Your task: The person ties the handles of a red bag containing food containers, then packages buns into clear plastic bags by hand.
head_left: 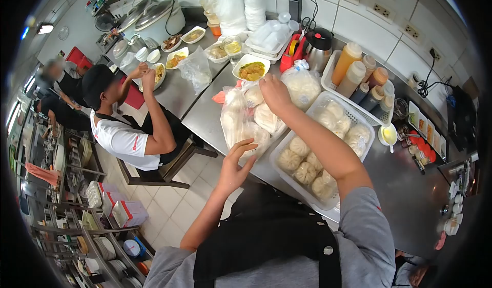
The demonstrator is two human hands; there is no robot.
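Observation:
A clear plastic bag point(245, 116) of white steamed buns sits on the steel table in front of me. My right hand point(275, 94) is over its top right side, fingers curled down and closed on the plastic; the fingertips are partly hidden. Beside the bag's near end is my left hand point(236, 169), its fingers apart and close to the plastic. To the right, a white plastic basket point(279, 172) holds several wrapped, pleated buns point(306, 173), partly covered by my right forearm. Another knotted bag point(302, 89) of pale buns lies just beyond my right hand.
A bowl of yellow curry point(252, 68) stands behind the bag. Sauce bottles point(352, 77) fill a rack point(332, 67) at back right, near a steel jug point(319, 49). At left, a seated person point(128, 121) in a black cap eats at the table point(205, 116).

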